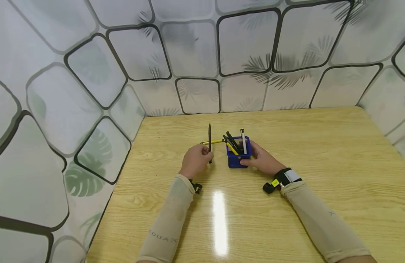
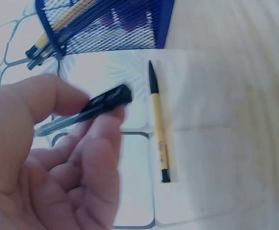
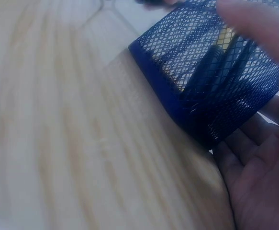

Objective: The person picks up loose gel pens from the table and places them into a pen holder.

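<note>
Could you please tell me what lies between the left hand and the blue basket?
In the head view, a yellow pen lies there, running from behind the black pen in the left hand toward the basket.

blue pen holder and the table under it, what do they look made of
Blue pen holder: probably metal mesh with a blue coating, from the fine diamond holes in its walls, though plastic is possible. Table: wood or wood-look laminate, semi-glossy, from its grain and bright reflection.

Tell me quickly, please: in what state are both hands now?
Left hand: closed, holding a pen.
Right hand: closed, holding the blue pen holder.
</note>
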Demonstrator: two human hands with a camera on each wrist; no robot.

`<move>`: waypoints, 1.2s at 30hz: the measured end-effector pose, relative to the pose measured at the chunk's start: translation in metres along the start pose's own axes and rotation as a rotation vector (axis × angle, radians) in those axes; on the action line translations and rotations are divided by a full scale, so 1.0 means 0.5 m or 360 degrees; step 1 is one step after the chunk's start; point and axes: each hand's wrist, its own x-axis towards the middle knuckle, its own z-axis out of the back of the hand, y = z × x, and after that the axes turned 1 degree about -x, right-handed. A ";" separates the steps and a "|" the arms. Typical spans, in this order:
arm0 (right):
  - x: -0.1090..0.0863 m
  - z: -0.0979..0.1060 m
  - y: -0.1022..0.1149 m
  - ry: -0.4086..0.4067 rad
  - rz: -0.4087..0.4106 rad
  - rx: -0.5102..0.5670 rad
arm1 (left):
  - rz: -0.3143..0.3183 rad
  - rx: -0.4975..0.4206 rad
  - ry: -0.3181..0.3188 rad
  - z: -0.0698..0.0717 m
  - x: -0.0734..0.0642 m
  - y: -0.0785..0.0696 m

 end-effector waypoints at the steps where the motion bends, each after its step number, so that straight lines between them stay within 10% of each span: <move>1: 0.000 0.000 0.000 -0.0002 -0.0003 0.0002 | -0.0018 -0.0049 -0.0060 0.004 -0.001 -0.002; 11: 0.003 0.002 -0.002 -0.0004 -0.0013 0.0018 | -0.0354 -0.0376 -0.0427 0.037 -0.017 -0.042; 27: 0.002 0.002 -0.001 0.0005 -0.0010 0.0042 | -0.0938 -0.0116 -0.0380 0.061 -0.048 -0.092; 36: 0.001 0.001 0.001 0.0000 -0.0020 0.0040 | -0.0955 -0.0046 -0.0341 0.066 -0.058 -0.099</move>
